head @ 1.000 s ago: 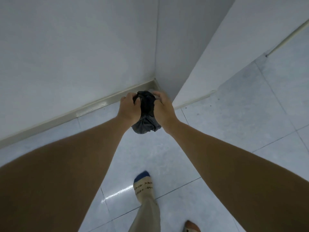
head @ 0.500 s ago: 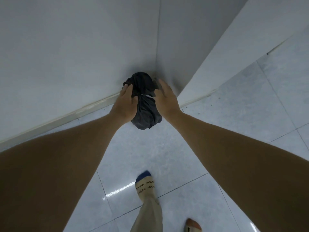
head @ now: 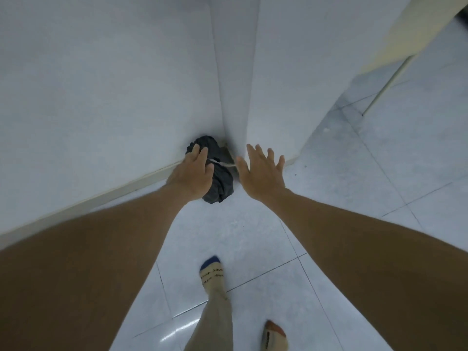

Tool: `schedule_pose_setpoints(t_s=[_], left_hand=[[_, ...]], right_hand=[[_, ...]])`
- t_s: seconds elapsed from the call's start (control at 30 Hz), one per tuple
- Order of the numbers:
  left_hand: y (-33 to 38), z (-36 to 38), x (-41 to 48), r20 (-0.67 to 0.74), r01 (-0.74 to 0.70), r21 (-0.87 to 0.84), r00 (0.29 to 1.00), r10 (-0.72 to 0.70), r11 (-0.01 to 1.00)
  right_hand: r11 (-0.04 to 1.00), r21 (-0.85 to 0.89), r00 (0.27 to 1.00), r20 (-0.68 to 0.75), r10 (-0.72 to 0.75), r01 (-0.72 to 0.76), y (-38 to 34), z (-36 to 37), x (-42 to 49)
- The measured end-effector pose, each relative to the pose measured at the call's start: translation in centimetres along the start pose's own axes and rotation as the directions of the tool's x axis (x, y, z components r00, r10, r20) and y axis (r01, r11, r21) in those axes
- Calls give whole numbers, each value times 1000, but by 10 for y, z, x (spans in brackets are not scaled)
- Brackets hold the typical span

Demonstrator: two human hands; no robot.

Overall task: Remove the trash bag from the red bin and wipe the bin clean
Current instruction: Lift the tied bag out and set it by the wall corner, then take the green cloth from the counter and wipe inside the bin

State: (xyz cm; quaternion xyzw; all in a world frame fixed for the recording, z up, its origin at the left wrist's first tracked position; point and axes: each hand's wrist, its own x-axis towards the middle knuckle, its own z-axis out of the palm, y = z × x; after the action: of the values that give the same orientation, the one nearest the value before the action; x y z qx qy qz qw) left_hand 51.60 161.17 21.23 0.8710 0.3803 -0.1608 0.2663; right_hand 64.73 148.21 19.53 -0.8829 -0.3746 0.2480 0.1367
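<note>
At floor (head: 228,236) corner: bag (head: 220,186) by wall (head: 101,97); left hand (head: 192,176) rests flat on it; right hand (head: 260,176) spread wide, apart.

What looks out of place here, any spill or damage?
Only the black trash bag: bunched into the wall corner at floor level, no bin in view. The left hand rests on it; the right hand is open, clear of it. No spill visible, just a small white scrap on the tiles to the right.
</note>
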Motion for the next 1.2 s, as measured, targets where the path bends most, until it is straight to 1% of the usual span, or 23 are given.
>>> schedule_pose_setpoints(t_s=[0.07,0.13,0.3,0.4,0.53,0.67,0.8,0.87,0.93,1.1,1.2], left_hand=[[25,-25,-35,26,-68,143,998,65,987],[51,-53,-70,15,-114,224,993,113,968],[127,-125,-149,-22,-122,227,991,130,966],[174,-164,-187,-52,-185,250,978,204,950],[233,-209,-237,-75,-273,316,948,311,909],[280,-240,-279,-69,-338,409,915,398,848],[325,-257,-306,-34,-402,473,881,472,784],[347,-259,-320,-16,-462,491,843,537,739],[368,-257,-336,-1,-528,507,790,613,681],[410,-235,-385,114,-676,498,671,732,542],[437,-217,-416,193,-746,531,568,800,402]], right_hand=[[999,-30,999,-28,-18,17,-1,-40,-30],[998,-56,998,-54,-43,40,-3,-83,-60],[992,-125,992,-114,-49,35,-5,-196,-132],[988,-156,989,-142,-29,7,-6,-257,-171],[988,-150,973,-230,10,-46,-11,-327,-222],[989,-127,949,-315,37,-80,-12,-376,-276],[977,-69,908,-386,160,-202,6,-408,-333],[958,-34,873,-421,246,-286,19,-416,-362],[932,4,833,-446,326,-362,29,-419,-393],[851,111,720,-485,497,-513,42,-411,-475],[785,180,626,-509,590,-594,49,-401,-531]])
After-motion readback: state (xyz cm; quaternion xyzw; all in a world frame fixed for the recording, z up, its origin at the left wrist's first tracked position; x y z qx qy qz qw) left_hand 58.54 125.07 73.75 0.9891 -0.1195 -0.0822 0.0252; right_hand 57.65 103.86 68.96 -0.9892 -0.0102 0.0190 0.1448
